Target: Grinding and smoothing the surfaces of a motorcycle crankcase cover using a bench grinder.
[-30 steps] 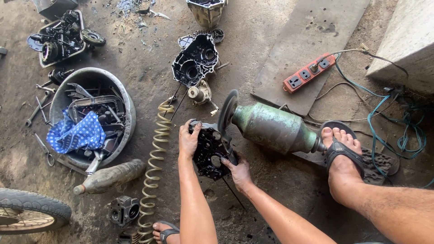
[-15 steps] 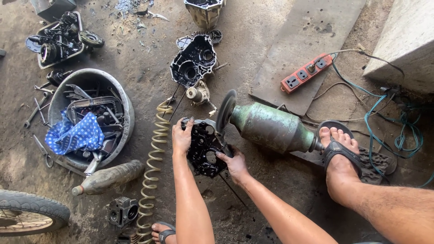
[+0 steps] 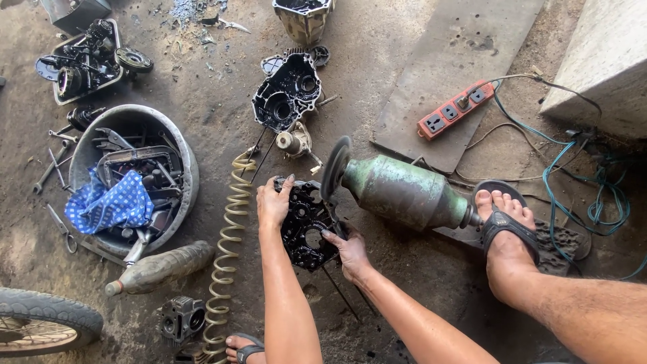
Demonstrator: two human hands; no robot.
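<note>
A black engine case cover point(image 3: 306, 222) is held between both my hands just above the dirt floor. My left hand point(image 3: 271, 202) grips its left edge, and my right hand point(image 3: 347, 249) grips its lower right edge. The cover's upper right edge sits close to the round wheel point(image 3: 335, 167) of a green bench grinder motor point(image 3: 401, 192) lying on its side. My right foot in a sandal point(image 3: 502, 226) rests at the motor's far end.
A second black engine case point(image 3: 286, 98) lies beyond. A metal basin point(image 3: 178, 158) with tools and a blue cloth stands at the left, beside a coiled yellow hose point(image 3: 229, 249), a bottle point(image 3: 162, 266) and a tyre point(image 3: 47, 323). An orange power strip point(image 3: 455, 111) and cables lie at the right.
My hands have turned and raised the case cover a little toward the grinder wheel. The view has shifted slightly; the motor and my foot stay put.
</note>
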